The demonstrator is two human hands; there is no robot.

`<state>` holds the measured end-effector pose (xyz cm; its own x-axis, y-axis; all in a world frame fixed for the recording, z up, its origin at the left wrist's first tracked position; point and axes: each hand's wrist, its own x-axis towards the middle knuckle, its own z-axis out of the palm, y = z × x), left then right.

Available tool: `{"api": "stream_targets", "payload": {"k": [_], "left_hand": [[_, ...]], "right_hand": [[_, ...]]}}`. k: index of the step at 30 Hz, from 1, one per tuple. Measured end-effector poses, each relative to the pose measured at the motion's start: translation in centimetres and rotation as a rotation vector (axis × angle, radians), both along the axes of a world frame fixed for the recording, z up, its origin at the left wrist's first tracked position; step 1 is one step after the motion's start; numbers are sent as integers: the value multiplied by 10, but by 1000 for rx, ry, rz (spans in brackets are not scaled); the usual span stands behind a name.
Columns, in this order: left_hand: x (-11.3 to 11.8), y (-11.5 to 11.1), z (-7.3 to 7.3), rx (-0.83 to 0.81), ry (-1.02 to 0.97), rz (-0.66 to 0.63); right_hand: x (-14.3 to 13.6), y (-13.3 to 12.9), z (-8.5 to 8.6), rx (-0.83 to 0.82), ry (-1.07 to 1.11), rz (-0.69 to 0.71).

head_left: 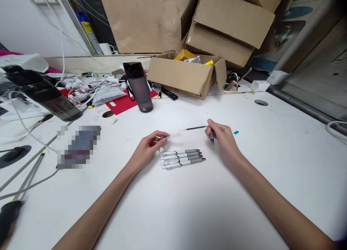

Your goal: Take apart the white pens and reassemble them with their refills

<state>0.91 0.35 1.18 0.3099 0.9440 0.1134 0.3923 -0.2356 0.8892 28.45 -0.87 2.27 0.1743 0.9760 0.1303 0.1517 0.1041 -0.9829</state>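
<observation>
My left hand (151, 145) is closed on a clear pen barrel (173, 135), whose open end points right. Between thumb and fingers, my right hand (221, 134) pinches a thin ink refill (196, 128) with a dark middle and a pale end pointing left. A grey pen grip (211, 137) hangs below the same fingers. The refill's pale end is apart from the barrel, a little above and right of it. Several white pens with grey grips (183, 159) lie side by side on the white table (168, 206), just below and between my hands.
A smoky bottle (141, 89) stands beyond my left hand, beside a red sheet (121, 104). Behind are an open cardboard box (179, 74) and a black remote (169, 94). Cables, another bottle (46, 93) and a screwdriver (29, 176) lie left. A blue scrap (236, 132) is right.
</observation>
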Motion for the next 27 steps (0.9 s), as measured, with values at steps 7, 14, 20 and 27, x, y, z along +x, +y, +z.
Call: {"api": "stream_targets", "payload": {"k": [7,14,20,27], "left_hand": [[0,0,0,3,-1,-1],[0,0,0,7,11,4],[-1,0,-1,9,19,3],[-1,1,-2,-5,9,1]], "right_hand": [[0,0,1,4,-16,-2],[-1,0,1,1,-12,7],[-2,0,1,35,-47,35],[-3,-2,5,44,-35,91]]}}
